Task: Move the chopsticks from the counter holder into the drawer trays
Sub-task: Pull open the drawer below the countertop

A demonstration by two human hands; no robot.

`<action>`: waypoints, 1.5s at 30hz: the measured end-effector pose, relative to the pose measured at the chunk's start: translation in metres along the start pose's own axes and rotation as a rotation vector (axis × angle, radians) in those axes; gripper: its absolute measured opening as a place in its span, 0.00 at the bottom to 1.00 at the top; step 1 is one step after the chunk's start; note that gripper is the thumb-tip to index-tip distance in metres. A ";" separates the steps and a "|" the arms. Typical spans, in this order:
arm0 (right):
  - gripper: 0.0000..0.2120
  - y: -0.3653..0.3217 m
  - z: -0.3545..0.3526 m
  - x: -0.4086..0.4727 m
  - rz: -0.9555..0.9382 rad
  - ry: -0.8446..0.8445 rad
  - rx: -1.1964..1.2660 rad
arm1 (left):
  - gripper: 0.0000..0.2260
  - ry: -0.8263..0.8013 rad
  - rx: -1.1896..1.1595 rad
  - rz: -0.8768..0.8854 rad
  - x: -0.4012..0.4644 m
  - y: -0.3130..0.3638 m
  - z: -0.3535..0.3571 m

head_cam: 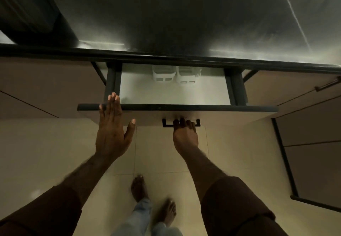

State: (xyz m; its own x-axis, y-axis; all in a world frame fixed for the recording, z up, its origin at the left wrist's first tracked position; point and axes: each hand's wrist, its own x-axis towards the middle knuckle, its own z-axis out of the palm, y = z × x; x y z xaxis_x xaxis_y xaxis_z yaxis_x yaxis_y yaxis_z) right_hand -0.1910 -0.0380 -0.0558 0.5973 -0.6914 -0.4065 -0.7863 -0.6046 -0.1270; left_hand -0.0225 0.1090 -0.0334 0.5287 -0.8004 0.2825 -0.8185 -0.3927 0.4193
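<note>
Drawer (177, 114) part-open; two white trays (173, 76) inside.

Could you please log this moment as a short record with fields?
drawer: pale-fronted drawer partly open under the dark counter
trays: two white plastic trays at the drawer's back, contents unclear
left hand: flat, fingers on the front's top edge
right hand: gripping the black bar handle
chopsticks: not visible
</note>
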 end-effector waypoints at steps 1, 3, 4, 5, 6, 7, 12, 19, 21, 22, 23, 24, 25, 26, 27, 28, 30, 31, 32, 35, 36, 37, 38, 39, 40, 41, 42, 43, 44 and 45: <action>0.27 0.000 0.003 -0.010 0.000 -0.007 -0.004 | 0.34 0.004 -0.002 0.008 -0.010 0.004 -0.002; 0.27 0.001 0.008 -0.029 0.005 -0.015 -0.002 | 0.34 0.013 -0.002 0.009 -0.031 0.009 -0.005; 0.27 0.000 0.011 -0.036 0.008 -0.017 0.007 | 0.34 0.011 -0.002 0.005 -0.040 0.011 -0.006; 0.27 0.000 0.014 -0.045 0.011 -0.019 0.012 | 0.34 0.006 -0.001 -0.002 -0.051 0.014 -0.007; 0.26 0.001 0.017 -0.054 0.010 -0.017 0.013 | 0.34 0.001 0.001 -0.009 -0.061 0.017 -0.008; 0.26 0.001 0.021 -0.064 0.007 -0.014 0.013 | 0.33 -0.004 0.005 -0.014 -0.072 0.020 -0.008; 0.23 0.004 0.038 -0.109 -0.013 0.019 -0.013 | 0.33 -0.037 0.066 0.067 -0.113 0.031 -0.020; 0.24 0.009 0.061 -0.158 0.001 -0.040 0.001 | 0.33 -0.124 0.115 0.024 -0.154 0.048 -0.042; 0.24 0.009 0.068 -0.170 0.009 -0.024 0.006 | 0.33 -0.150 0.117 0.014 -0.164 0.050 -0.043; 0.24 0.009 0.070 -0.176 0.012 -0.019 0.006 | 0.33 -0.154 0.116 0.010 -0.168 0.052 -0.044; 0.24 0.009 0.073 -0.181 0.014 -0.022 0.005 | 0.33 -0.156 0.116 0.012 -0.171 0.054 -0.044; 0.25 0.009 0.075 -0.186 0.015 -0.031 0.000 | 0.33 -0.161 0.112 0.018 -0.174 0.055 -0.044; 0.26 0.008 0.076 -0.191 0.017 -0.042 -0.004 | 0.33 -0.169 0.108 0.030 -0.176 0.057 -0.044; 0.27 0.008 0.077 -0.196 0.018 -0.052 -0.006 | 0.33 -0.176 0.105 0.043 -0.178 0.058 -0.044; 0.27 0.008 0.077 -0.201 0.018 -0.058 -0.003 | 0.33 -0.180 0.104 0.056 -0.179 0.060 -0.044; 0.27 0.009 0.078 -0.204 0.019 -0.059 0.002 | 0.33 -0.183 0.102 0.066 -0.180 0.061 -0.044; 0.26 0.009 0.079 -0.209 0.020 -0.054 0.009 | 0.32 -0.190 0.092 0.069 -0.182 0.064 -0.044; 0.25 0.010 0.079 -0.212 0.024 -0.054 0.017 | 0.32 -0.193 0.087 0.070 -0.182 0.066 -0.044; 0.24 0.010 0.079 -0.214 0.027 -0.055 0.025 | 0.32 -0.195 0.085 0.072 -0.183 0.067 -0.044; 0.23 0.011 0.078 -0.219 0.024 -0.069 0.040 | 0.32 -0.199 0.088 0.085 -0.186 0.070 -0.046; 0.22 0.012 0.077 -0.220 0.022 -0.075 0.044 | 0.32 -0.201 0.086 0.089 -0.187 0.071 -0.047; 0.22 0.012 0.076 -0.222 0.020 -0.080 0.049 | 0.32 -0.203 0.087 0.091 -0.188 0.071 -0.049; 0.22 0.012 0.075 -0.224 0.019 -0.086 0.055 | 0.32 -0.204 0.088 0.094 -0.189 0.072 -0.050; 0.21 0.012 0.074 -0.225 0.019 -0.093 0.060 | 0.32 -0.205 0.090 0.094 -0.190 0.072 -0.051; 0.21 0.012 0.073 -0.226 0.020 -0.100 0.063 | 0.32 -0.206 0.089 0.093 -0.190 0.073 -0.053; 0.20 0.012 0.071 -0.228 0.020 -0.107 0.065 | 0.32 -0.207 0.088 0.091 -0.191 0.073 -0.054; 0.20 0.013 0.070 -0.229 0.019 -0.113 0.066 | 0.32 -0.206 0.087 0.088 -0.192 0.075 -0.056; 0.19 0.013 0.069 -0.231 0.017 -0.116 0.069 | 0.32 -0.202 0.087 0.088 -0.193 0.076 -0.058; 0.19 0.013 0.068 -0.233 0.019 -0.119 0.074 | 0.32 -0.200 0.086 0.090 -0.193 0.077 -0.060; 0.18 0.013 0.068 -0.235 0.021 -0.121 0.080 | 0.32 -0.200 0.085 0.090 -0.194 0.079 -0.061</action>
State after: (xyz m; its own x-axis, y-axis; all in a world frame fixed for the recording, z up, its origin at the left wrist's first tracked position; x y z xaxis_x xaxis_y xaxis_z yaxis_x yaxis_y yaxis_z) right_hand -0.3526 0.1436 -0.0236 0.5608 -0.6478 -0.5156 -0.8115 -0.5536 -0.1870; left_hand -0.1761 0.2610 -0.0024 0.4046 -0.9044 0.1356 -0.8810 -0.3457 0.3231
